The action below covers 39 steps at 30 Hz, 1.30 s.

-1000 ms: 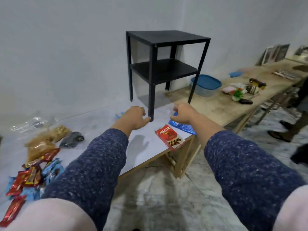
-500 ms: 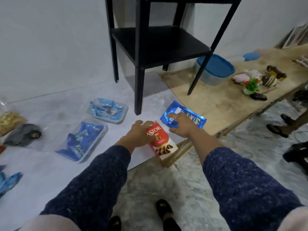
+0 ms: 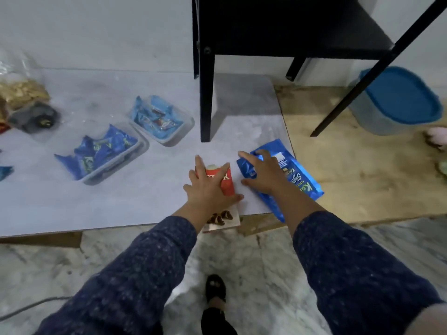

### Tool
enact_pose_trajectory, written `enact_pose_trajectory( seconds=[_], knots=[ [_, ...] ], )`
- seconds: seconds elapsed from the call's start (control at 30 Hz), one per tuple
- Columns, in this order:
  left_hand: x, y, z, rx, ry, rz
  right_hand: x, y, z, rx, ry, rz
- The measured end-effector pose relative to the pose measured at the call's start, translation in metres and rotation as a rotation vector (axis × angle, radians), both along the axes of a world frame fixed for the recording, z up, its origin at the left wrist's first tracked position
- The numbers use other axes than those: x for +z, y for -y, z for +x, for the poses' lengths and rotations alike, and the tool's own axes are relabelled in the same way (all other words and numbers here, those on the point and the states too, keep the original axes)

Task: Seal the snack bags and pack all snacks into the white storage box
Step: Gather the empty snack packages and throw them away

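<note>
Shifts left hand [image 3: 210,189] flat onto red snack box [image 3: 227,183] overhanging the counter [image 3: 121,201] edge, fingers straight, gripping nothing; rests open right hand [image 3: 263,174] on blue snack bag [image 3: 302,187] alongside; likely light, so stiff box best taken by its sides, slippery bag by one end.

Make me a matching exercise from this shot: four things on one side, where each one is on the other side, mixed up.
Things:
1 red snack box
2 blue snack bag
3 blue-lidded container
4 black side table

Places:
A under the right hand
B on the wooden board, far right
C standing behind both hands
D under the left hand, overhanging the near edge

Pairs: 1-D, 2-A, 3-B, 4-C
</note>
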<state>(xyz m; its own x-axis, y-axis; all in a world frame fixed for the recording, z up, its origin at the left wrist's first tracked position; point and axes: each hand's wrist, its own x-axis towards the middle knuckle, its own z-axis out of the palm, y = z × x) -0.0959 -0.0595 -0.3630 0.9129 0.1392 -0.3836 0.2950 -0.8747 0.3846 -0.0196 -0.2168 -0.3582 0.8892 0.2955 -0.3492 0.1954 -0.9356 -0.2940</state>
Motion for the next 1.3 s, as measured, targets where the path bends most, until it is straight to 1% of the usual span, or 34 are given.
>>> enact_pose_trajectory(
  seconds=[0.13, 0.23, 0.4, 0.53, 0.7, 0.83, 1.0, 1.13, 1.3],
  knots=[
    [0.005, 0.004, 0.005, 0.036, -0.025, 0.02, -0.001, -0.001, 0.005, -0.008, 0.022, -0.025],
    [0.006, -0.005, 0.005, 0.025, 0.004, -0.029, -0.001, -0.001, 0.003, -0.016, 0.066, 0.053],
    [0.015, -0.014, 0.002, 0.031, 0.037, -0.116, -0.002, -0.009, -0.002, 0.04, 0.135, 0.161],
    [0.018, -0.025, 0.002, 0.01, 0.093, -0.188, 0.002, -0.014, -0.005, 0.063, 0.084, 0.181],
    [0.029, -0.042, -0.006, -0.062, 0.128, -0.188, 0.012, -0.021, 0.0, -0.103, 0.004, 0.134],
    [0.047, -0.059, -0.019, -0.024, 0.198, -0.202, 0.049, -0.033, -0.008, -0.06, 0.023, 0.157],
    [0.08, -0.096, -0.043, -0.004, 0.218, -0.144, 0.109, -0.06, -0.042, -0.026, 0.105, 0.233],
    [0.117, -0.135, -0.067, 0.013, 0.28, -0.115, 0.162, -0.088, -0.077, 0.027, 0.16, 0.263],
    [0.187, -0.202, -0.128, 0.023, 0.42, -0.049, 0.235, -0.15, -0.136, 0.061, 0.232, 0.33]
  ],
)
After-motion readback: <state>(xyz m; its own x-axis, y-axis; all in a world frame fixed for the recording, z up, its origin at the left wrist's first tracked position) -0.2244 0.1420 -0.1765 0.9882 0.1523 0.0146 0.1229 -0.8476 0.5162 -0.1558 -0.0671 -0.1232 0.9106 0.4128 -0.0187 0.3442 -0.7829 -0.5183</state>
